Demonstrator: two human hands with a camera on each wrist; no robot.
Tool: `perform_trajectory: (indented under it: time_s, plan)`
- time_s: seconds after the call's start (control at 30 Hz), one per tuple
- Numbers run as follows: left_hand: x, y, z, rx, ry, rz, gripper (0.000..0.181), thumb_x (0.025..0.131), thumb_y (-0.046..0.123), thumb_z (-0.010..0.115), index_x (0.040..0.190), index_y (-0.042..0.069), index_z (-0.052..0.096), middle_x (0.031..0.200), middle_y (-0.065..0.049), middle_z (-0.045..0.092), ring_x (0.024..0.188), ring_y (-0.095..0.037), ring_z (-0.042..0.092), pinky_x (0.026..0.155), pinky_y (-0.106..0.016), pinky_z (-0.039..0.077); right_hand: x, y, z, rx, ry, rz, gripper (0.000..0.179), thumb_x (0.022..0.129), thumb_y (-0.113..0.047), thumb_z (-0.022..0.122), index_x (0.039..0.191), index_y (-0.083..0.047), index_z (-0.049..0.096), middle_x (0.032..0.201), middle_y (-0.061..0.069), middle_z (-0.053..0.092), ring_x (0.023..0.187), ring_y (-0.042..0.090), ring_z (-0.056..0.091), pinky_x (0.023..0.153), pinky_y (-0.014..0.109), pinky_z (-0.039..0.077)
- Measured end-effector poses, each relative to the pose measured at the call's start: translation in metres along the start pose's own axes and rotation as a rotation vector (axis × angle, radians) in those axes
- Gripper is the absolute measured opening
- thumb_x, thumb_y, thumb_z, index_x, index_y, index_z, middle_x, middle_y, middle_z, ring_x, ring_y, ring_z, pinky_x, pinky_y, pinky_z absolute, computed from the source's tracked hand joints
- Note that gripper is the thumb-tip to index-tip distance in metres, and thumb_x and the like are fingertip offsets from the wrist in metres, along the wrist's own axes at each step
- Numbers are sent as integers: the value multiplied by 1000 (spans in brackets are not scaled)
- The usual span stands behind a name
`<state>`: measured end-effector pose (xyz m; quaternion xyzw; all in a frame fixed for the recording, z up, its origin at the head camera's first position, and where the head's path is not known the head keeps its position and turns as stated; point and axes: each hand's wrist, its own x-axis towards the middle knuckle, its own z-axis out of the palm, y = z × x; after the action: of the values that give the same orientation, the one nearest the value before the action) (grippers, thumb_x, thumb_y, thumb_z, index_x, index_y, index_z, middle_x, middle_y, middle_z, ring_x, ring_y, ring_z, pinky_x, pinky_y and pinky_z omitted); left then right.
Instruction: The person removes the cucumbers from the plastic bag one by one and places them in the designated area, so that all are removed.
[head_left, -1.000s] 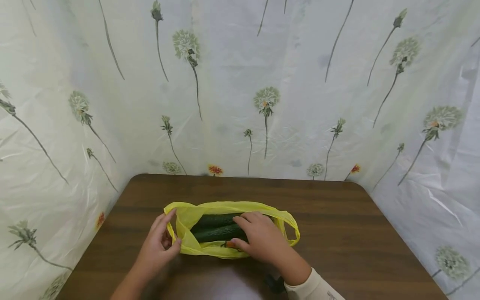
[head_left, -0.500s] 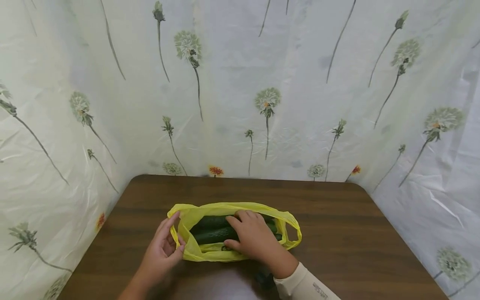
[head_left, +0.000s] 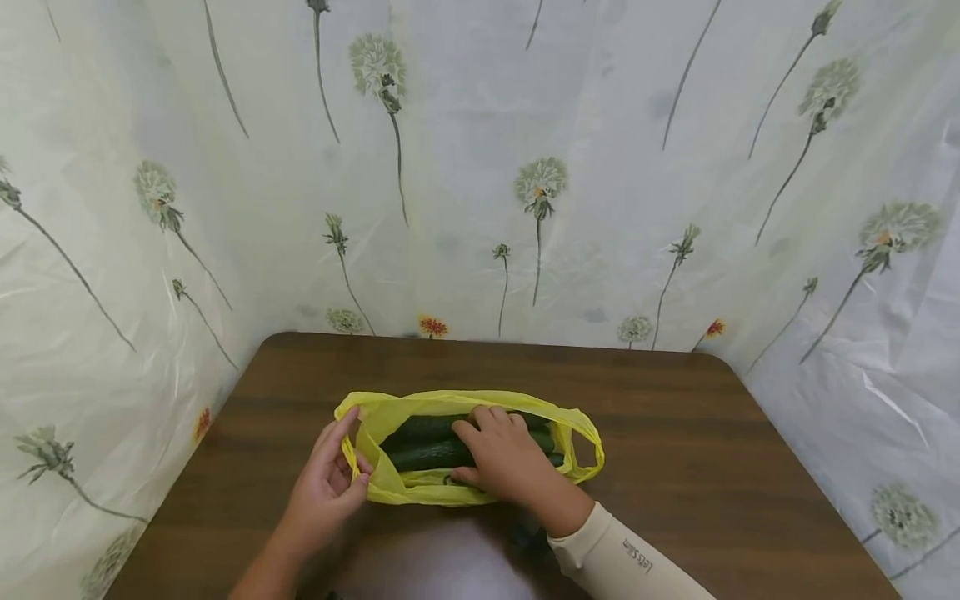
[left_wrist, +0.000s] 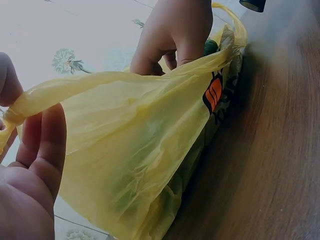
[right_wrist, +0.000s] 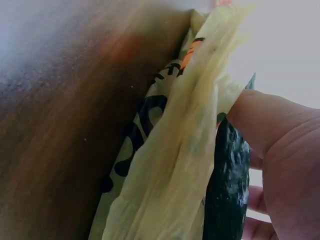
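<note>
A yellow plastic bag [head_left: 427,496] lies on the table with its mouth spread wide. Inside are long dark green cucumbers [head_left: 427,456], side by side. My left hand [head_left: 318,492] holds the bag's left handle, the plastic gathered between thumb and fingers [left_wrist: 50,140]. My right hand [head_left: 510,458] reaches down into the opening, thumb on the near side and fingers curled over the far side, gripping at a cucumber [right_wrist: 227,185]. Its fingertips are partly hidden. By the right thumb shows a small dark curled stem [head_left: 448,480].
The brown wooden table [head_left: 675,467] extends around the bag. A white curtain with dandelion prints [head_left: 480,167] hangs behind and at both sides. The bag's right handle [head_left: 592,454] loops loosely. A dark object [head_left: 528,537] sits under the right wrist.
My right hand has moved slightly left over the cucumbers, covering an orange-red thing seen earlier. The bag and left hand have shifted a little right. The head view has tilted slightly.
</note>
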<state>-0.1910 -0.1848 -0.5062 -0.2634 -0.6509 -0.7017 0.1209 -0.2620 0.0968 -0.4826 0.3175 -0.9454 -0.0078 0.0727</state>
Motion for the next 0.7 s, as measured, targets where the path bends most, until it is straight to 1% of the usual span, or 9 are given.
perform_trajectory:
  time_s: [0.17, 0.23, 0.37, 0.47, 0.6, 0.7]
  plan:
    - [1, -1, 0, -25, -13, 70, 88, 83, -32, 50, 163, -7, 23, 149, -24, 30, 98, -10, 59, 82, -16, 56, -2, -3, 0, 7, -14, -5, 63, 90, -66, 70, 137, -24, 63, 118, 2, 54, 102, 22, 50, 77, 39, 41]
    - [2, -1, 1, -31, -9, 86, 87, 83, -32, 50, 162, -8, 23, 148, -23, 31, 97, -11, 59, 82, -16, 56, -2, -4, 2, 4, -17, -9, 62, 90, -66, 71, 134, -24, 63, 115, 1, 54, 101, 21, 48, 78, 39, 40]
    - [1, 1, 1, -29, 5, 92, 88, 82, -33, 50, 162, -7, 25, 148, -20, 33, 97, -11, 59, 81, -16, 55, 0, -5, 5, -11, -36, -28, 55, 90, -65, 70, 126, -24, 64, 109, -1, 52, 94, 20, 43, 77, 39, 35]
    - [1, 1, 1, -31, 2, 88, 87, 82, -32, 51, 162, -8, 24, 148, -20, 33, 97, -11, 59, 81, -15, 55, -1, -5, 8, -23, -48, -29, 50, 93, -65, 66, 121, -23, 64, 109, -1, 52, 92, 20, 43, 77, 38, 35]
    - [1, 0, 1, -36, -6, 80, 87, 82, -32, 51, 162, -8, 24, 147, -22, 32, 97, -10, 59, 81, -15, 55, -2, -6, 11, -19, -64, -17, 51, 97, -65, 60, 124, -21, 64, 111, 0, 52, 95, 20, 44, 78, 38, 36]
    - [1, 0, 2, -35, -4, 71, 88, 82, -32, 51, 162, -8, 24, 146, -24, 31, 97, -10, 59, 81, -15, 55, -4, -7, 12, -33, -61, -30, 51, 99, -64, 57, 124, -20, 62, 110, -1, 51, 93, 18, 43, 78, 36, 35]
